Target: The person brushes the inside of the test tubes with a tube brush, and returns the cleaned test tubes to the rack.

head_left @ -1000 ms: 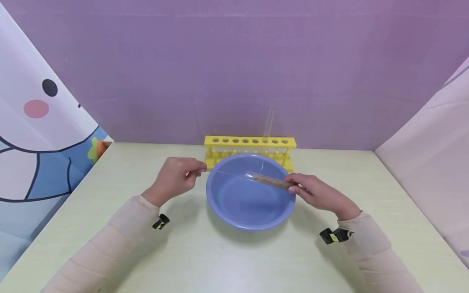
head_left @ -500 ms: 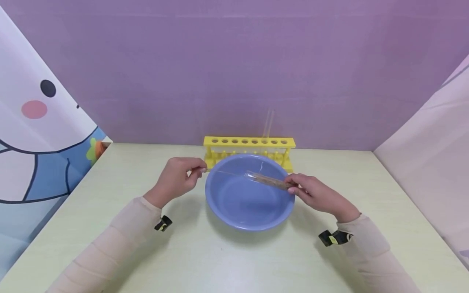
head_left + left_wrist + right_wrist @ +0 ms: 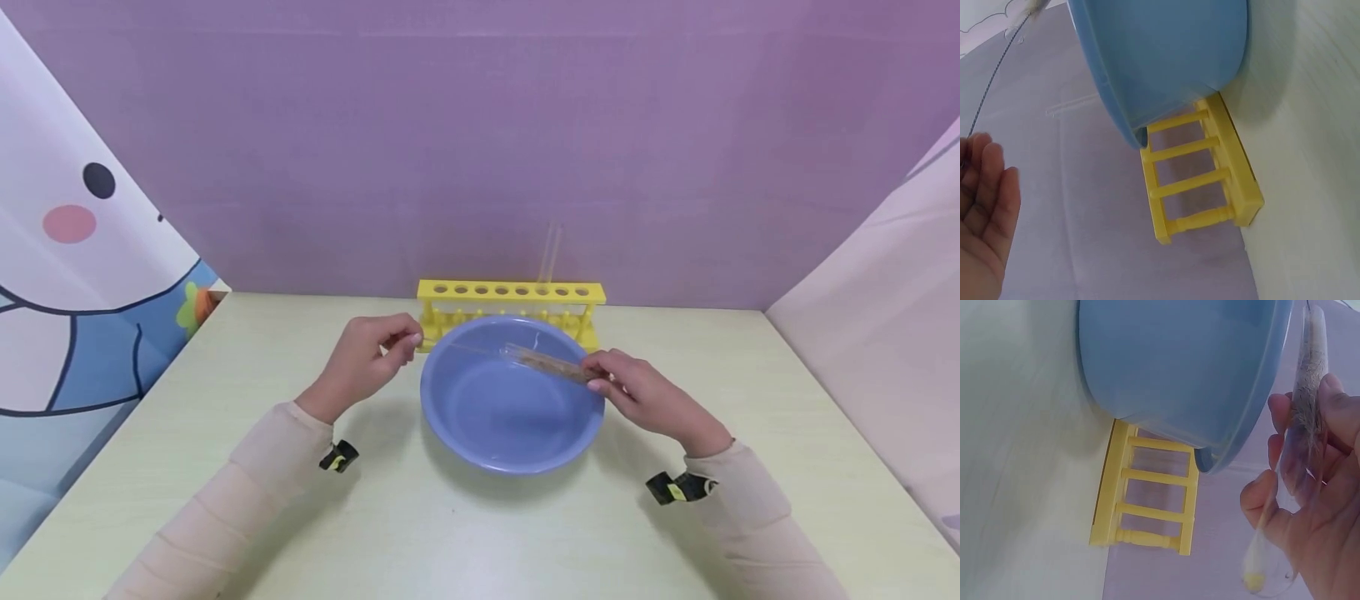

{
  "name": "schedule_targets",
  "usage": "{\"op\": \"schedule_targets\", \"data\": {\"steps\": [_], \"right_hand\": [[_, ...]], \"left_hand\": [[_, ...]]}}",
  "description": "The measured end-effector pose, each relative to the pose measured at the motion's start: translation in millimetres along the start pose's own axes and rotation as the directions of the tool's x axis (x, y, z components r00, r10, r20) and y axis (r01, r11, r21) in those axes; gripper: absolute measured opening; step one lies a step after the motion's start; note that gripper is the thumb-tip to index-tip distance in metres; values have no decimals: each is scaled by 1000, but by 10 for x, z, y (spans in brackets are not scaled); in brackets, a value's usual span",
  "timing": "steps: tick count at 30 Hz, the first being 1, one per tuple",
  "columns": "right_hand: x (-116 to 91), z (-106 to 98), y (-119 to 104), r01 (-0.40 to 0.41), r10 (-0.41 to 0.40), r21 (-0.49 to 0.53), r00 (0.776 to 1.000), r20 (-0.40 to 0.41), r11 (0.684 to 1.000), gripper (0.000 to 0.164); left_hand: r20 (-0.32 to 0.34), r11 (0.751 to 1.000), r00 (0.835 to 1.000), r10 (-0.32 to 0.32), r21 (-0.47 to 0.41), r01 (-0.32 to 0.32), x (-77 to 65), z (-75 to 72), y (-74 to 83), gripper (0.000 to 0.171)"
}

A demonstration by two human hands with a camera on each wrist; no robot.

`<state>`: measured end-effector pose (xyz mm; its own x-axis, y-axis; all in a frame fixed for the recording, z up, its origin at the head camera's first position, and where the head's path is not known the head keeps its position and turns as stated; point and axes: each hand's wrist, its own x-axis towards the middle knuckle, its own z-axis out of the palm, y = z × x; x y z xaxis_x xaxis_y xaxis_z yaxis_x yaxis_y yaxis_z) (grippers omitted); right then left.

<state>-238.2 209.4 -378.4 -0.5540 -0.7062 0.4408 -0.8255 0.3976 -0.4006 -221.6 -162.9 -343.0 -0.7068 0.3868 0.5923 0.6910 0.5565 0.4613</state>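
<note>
Above the blue basin (image 3: 510,463), my right hand (image 3: 647,398) grips a clear glass test tube (image 3: 512,350), its mouth pointing left. Inside the tube is the bristled head of a test tube brush (image 3: 555,367); the bristles (image 3: 1310,394) show through the glass in the right wrist view. The tube's rounded end (image 3: 1272,589) shows a small yellowish-white tip. My left hand (image 3: 363,362) pinches the far end of the brush's thin twisted wire handle (image 3: 994,78), left of the basin. In the left wrist view, pale bristles (image 3: 1035,7) sit at the top edge.
A yellow test tube rack (image 3: 517,290) stands behind the basin, which partly hides it. One clear tube (image 3: 551,252) stands upright in it, right of centre. The pale table (image 3: 480,542) backs onto a purple wall (image 3: 480,150).
My left hand has risen slightly with the wire handle. The tube has tilted a little in my right hand; the brush head stays inside it.
</note>
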Motion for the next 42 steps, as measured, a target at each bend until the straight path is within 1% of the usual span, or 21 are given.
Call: {"op": "schedule_targets", "data": {"steps": [4,9,13,18,24,29,35,37,39,42], "right_hand": [[4,17,-1,11,-11,-18,1000,-19,1000,20],[3,30,3,-2,2,-26,1000,-16,1000,20],[1,28,5,0,0,-28,1000,-15,1000,20],[3,14,3,16,-16,-16,1000,2,1000,21],[19,-24,-10,5,-7,29,998,64,1000,17],[36,-63,-19,-35,24,97,994,108,995,19],[37,-71,4,-50,29,148,990,138,988,18],[37,-72,6,-52,28,159,989,146,986,18],[38,-74,6,-53,27,167,988,152,985,18],[33,-75,18,-60,31,175,986,162,983,18]], "left_hand": [[-9,999,999,-37,-27,37,-1,29,-17,15],[-9,996,997,-74,-43,74,8,29,-4,16],[-15,996,997,-73,-54,72,18,16,8,17],[-50,1000,999,-13,4,14,11,-8,4,19],[-91,994,993,76,89,-68,1,-28,-12,19],[-126,980,977,171,125,-155,6,-44,-27,19],[-162,953,947,278,172,-250,8,-61,-87,21],[-168,947,940,298,176,-269,8,-69,-99,21],[-170,944,936,308,175,-279,6,-73,-113,22],[-166,941,935,314,187,-283,4,-81,-126,22]]}}
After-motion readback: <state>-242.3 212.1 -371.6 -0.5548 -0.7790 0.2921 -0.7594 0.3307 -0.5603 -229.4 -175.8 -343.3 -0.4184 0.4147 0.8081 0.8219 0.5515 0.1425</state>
